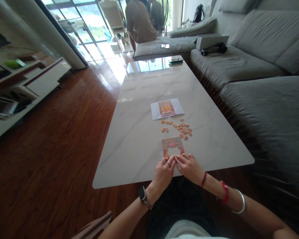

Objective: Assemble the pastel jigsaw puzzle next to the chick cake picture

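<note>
A partly assembled jigsaw puzzle [166, 142] lies near the front edge of the white table, its border joined around an open gap in the middle. At its near edge my left hand [163, 172] has its fingers closed and bent onto the puzzle. From the other side my right hand [190, 167] meets it, fingertips almost touching the left ones and also closed on that edge. Both hands cover the puzzle's near side, so any single piece under them is hidden. Loose puzzle pieces [183, 128] lie scattered just beyond.
Past the loose pieces is a creased paper sheet [167, 109] printed with a yellow figure. A phone [175, 60] rests at the far end of the marble-patterned table [134, 139]. A grey sofa [264, 96] runs along the right. A person [141, 21] sits beyond the table.
</note>
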A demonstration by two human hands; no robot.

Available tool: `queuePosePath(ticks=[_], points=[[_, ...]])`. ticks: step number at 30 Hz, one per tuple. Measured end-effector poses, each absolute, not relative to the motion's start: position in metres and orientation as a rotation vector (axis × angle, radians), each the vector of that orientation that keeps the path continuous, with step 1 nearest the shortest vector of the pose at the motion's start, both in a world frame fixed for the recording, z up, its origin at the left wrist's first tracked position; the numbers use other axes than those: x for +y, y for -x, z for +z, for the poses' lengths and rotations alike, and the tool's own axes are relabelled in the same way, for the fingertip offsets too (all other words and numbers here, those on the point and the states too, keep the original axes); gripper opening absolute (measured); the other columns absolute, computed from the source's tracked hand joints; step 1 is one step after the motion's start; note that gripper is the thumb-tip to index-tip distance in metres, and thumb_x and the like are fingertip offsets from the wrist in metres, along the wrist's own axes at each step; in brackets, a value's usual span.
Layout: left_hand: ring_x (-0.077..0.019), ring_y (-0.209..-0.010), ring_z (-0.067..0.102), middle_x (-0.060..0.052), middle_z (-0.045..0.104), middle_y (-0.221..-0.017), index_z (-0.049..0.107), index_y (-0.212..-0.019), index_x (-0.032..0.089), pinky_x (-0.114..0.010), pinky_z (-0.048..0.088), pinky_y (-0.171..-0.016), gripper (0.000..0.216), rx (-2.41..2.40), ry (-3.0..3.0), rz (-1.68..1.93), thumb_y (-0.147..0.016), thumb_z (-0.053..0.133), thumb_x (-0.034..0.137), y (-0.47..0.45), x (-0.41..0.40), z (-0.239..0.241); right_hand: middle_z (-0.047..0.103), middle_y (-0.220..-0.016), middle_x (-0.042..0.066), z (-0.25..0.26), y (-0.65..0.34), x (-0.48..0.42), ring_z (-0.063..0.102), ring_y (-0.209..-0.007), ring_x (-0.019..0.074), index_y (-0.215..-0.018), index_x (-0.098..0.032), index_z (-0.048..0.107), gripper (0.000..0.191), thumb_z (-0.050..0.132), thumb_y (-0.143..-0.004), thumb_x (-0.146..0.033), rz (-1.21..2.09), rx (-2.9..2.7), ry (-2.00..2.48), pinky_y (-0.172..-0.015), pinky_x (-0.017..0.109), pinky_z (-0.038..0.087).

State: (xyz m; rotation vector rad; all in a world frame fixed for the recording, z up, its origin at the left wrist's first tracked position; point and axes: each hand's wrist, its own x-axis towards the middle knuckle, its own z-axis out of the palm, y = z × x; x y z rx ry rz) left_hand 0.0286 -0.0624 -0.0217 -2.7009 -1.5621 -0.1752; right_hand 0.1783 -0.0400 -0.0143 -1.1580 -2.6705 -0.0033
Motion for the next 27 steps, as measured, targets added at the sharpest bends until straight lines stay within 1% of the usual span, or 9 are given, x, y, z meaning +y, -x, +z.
queuePosePath(ticks=[2,4,7,12,15,19,22,24,27], points=[[-0.0162,-0.094,0.049,-0.007,0.046,-0.121,0.043,-0.114,0.016,-0.03,0.044,-0.078,0.036,-1.556,2.692,-0.186,-0.079,0.038,0.01,-0.03,-0.064,-0.024,0.056,-0.101,0.011,-0.017,-0.179,-0.043,0.047,-0.089,0.0201,-0.101,-0.014,0.056,0.025,0.043,-0.08,-0.016,-0.066,-2.677,1.124,-0.071,0.034,0.032],[-0.0163,-0.098,0.048,-0.008,0.046,-0.121,0.041,-0.115,0.015,-0.03,0.043,-0.08,0.037,-1.546,2.685,-0.199,-0.079,0.037,0.009,-0.031,-0.065,-0.025,0.055,-0.103,0.012,-0.021,-0.178,-0.044,0.046,-0.09,0.0209,-0.099,-0.013,0.057,0.024,0.044,-0.079,-0.015,-0.105,-2.703,1.083,-0.071,0.035,0.033],[-0.0162,-0.096,0.049,-0.008,0.046,-0.12,0.042,-0.114,0.014,-0.03,0.044,-0.079,0.036,-1.555,2.675,-0.224,-0.079,0.037,0.01,-0.031,-0.064,-0.027,0.056,-0.102,0.011,-0.026,-0.179,-0.046,0.047,-0.09,0.0207,-0.097,-0.015,0.058,0.022,0.044,-0.08,-0.018,-0.094,-2.705,1.086,-0.071,0.035,0.033],[-0.0151,-0.094,0.049,-0.006,0.048,-0.118,0.043,-0.113,0.017,-0.029,0.043,-0.08,0.034,-1.571,2.661,-0.301,-0.08,0.038,0.01,-0.031,-0.064,-0.031,0.052,-0.11,0.011,-0.03,-0.18,-0.049,0.047,-0.092,0.0212,-0.101,-0.016,0.056,0.025,0.042,-0.081,-0.017,-0.169,-2.668,1.119,-0.07,0.035,0.035],[-0.0152,-0.095,0.049,-0.005,0.049,-0.116,0.045,-0.11,0.018,-0.03,0.042,-0.082,0.033,-1.611,2.638,-0.366,-0.079,0.039,0.01,-0.032,-0.065,-0.031,0.054,-0.105,0.01,-0.029,-0.18,-0.048,0.048,-0.091,0.0205,-0.098,-0.017,0.057,0.023,0.043,-0.08,-0.019,-0.127,-2.661,1.123,-0.071,0.035,0.036],[-0.0138,-0.09,0.049,-0.003,0.053,-0.109,0.048,-0.102,0.021,-0.028,0.043,-0.08,0.027,-1.693,2.669,-0.458,-0.08,0.037,0.01,-0.031,-0.061,-0.024,0.057,-0.096,0.008,-0.026,-0.18,-0.042,0.049,-0.088,0.018,-0.096,-0.018,0.056,0.021,0.042,-0.08,-0.018,0.072,-2.573,1.219,-0.074,0.032,0.038],[-0.0131,-0.087,0.05,-0.001,0.056,-0.097,0.051,-0.091,0.022,-0.026,0.043,-0.077,0.022,-1.771,2.744,-0.513,-0.081,0.035,0.012,-0.028,-0.054,-0.017,0.057,-0.092,0.007,-0.024,-0.179,-0.036,0.051,-0.087,0.016,-0.092,-0.017,0.056,0.019,0.042,-0.08,-0.016,0.325,-2.466,1.241,-0.075,0.029,0.04],[-0.0125,-0.083,0.051,-0.001,0.055,-0.092,0.052,-0.087,0.022,-0.024,0.043,-0.073,0.021,-1.828,2.784,-0.525,-0.082,0.034,0.012,-0.025,-0.045,-0.013,0.058,-0.087,0.005,-0.021,-0.18,-0.028,0.053,-0.082,0.0136,-0.086,-0.017,0.058,0.017,0.042,-0.079,-0.015,0.527,-2.379,1.233,-0.073,0.025,0.041],[-0.0103,-0.075,0.053,-0.002,0.053,-0.093,0.052,-0.088,0.022,-0.022,0.044,-0.067,0.024,-1.906,2.798,-0.612,-0.081,0.032,0.011,-0.019,-0.023,-0.009,0.059,-0.077,0.003,-0.01,-0.187,-0.002,0.055,-0.07,0.0107,-0.077,-0.016,0.06,0.016,0.043,-0.078,-0.016,0.741,-2.264,1.247,-0.066,0.021,0.042]])
